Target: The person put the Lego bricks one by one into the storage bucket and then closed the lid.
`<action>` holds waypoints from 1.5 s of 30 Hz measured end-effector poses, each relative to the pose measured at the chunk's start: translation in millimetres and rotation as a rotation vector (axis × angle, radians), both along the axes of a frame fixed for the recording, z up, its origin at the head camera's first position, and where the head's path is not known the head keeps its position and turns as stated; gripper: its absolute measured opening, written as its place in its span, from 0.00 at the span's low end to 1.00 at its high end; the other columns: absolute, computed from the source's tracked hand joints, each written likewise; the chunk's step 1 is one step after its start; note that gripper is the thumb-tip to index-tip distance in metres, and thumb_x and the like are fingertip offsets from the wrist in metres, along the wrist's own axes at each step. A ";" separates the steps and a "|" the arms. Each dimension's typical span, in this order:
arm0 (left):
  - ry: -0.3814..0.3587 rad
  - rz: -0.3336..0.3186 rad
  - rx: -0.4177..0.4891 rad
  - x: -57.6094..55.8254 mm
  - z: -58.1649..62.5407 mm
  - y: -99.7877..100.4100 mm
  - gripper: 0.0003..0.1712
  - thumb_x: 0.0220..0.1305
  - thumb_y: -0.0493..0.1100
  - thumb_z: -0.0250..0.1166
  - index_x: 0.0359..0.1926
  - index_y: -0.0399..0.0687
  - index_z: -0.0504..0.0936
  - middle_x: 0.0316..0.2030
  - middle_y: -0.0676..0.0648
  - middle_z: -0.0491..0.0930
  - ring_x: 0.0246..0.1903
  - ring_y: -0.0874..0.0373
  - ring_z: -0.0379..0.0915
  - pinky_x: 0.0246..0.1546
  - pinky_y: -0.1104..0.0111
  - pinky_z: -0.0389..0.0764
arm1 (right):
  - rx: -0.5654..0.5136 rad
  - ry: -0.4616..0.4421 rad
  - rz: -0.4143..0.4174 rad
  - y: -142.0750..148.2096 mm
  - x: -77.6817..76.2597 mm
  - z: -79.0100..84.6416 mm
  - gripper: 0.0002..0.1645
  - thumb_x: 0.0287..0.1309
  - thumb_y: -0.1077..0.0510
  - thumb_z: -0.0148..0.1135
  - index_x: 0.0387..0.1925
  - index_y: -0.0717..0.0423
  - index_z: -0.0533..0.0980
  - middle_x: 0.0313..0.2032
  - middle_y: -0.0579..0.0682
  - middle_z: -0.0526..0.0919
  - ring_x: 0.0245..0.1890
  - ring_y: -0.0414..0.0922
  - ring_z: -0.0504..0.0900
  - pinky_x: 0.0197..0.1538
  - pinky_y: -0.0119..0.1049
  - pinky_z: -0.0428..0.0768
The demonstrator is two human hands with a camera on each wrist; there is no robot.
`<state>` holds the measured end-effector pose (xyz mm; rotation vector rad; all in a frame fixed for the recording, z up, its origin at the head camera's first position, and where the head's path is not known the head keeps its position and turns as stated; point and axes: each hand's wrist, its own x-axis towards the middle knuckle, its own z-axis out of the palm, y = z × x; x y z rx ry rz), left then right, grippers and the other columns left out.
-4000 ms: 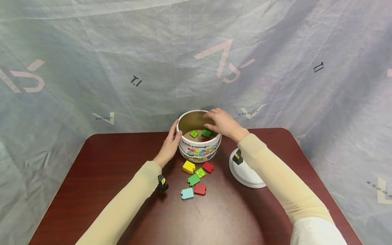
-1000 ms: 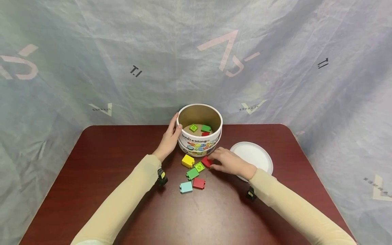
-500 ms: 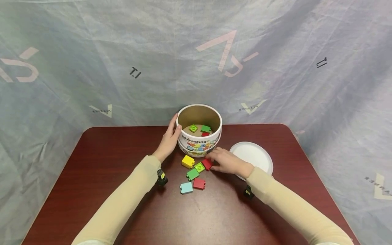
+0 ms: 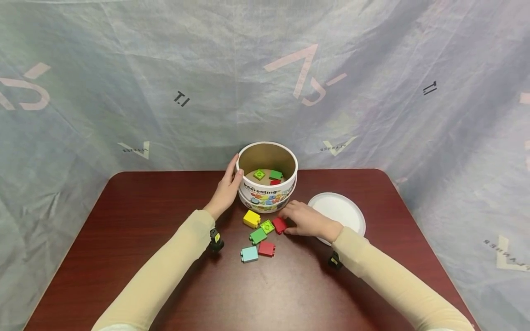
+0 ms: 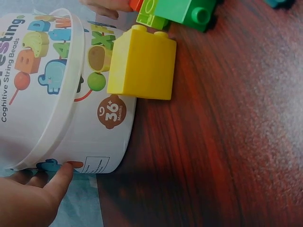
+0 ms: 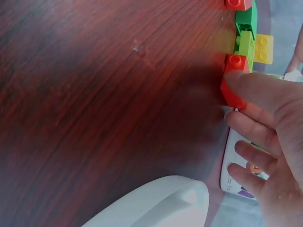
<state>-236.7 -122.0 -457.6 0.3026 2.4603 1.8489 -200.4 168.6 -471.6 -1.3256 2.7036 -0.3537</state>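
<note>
A white round bucket [image 4: 265, 188] with printed letters stands near the table's back edge. My left hand [image 4: 225, 191] rests against its left side, fingers along the outer wall and thumb towards the front. In front of the bucket, my right hand [image 4: 306, 219] pinches a red building block [image 4: 279, 225] between thumb and index finger, low at the table. Beside that block lie a lime block [image 4: 267, 226], a green block [image 4: 258, 236] and a yellow block [image 4: 251, 219]. Nearer to me are a second red block [image 4: 267, 249] and a light blue block [image 4: 249, 254].
Inside the bucket lie a lime block [image 4: 259, 174], a green block [image 4: 276, 174] and a red block [image 4: 275, 182]. A white round lid [image 4: 341, 211] lies to the right, partly behind my right wrist. Grey cloth [image 4: 232, 92] hangs behind the table [image 4: 157, 220].
My right hand has come out of the bucket and down to the red block in front. That block has turned slightly between the fingers. My left hand stays at the bucket's side.
</note>
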 end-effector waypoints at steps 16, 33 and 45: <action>0.000 -0.002 -0.017 0.2 -0.2 -1.4 0.36 0.84 0.58 0.46 0.84 0.77 0.42 0.81 0.41 0.52 0.77 0.44 0.56 0.75 0.45 0.60 | -0.087 -0.109 -0.054 5.3 4.4 15.7 0.24 0.60 0.51 0.76 0.54 0.56 0.84 0.52 0.51 0.86 0.59 0.53 0.79 0.63 0.51 0.77; 0.000 0.005 -0.014 0.7 1.2 -0.6 0.36 0.84 0.59 0.47 0.84 0.76 0.43 0.81 0.41 0.52 0.76 0.43 0.58 0.74 0.45 0.61 | -0.169 0.020 0.049 4.3 10.0 55.2 0.23 0.59 0.53 0.78 0.53 0.58 0.85 0.49 0.49 0.88 0.54 0.52 0.82 0.59 0.47 0.81; 0.005 0.003 -0.007 -0.3 -0.4 -0.6 0.36 0.84 0.58 0.47 0.84 0.77 0.44 0.82 0.46 0.49 0.76 0.44 0.57 0.74 0.46 0.61 | -0.221 0.080 0.056 6.4 5.5 99.4 0.27 0.56 0.55 0.80 0.56 0.59 0.84 0.52 0.52 0.88 0.55 0.51 0.82 0.59 0.47 0.81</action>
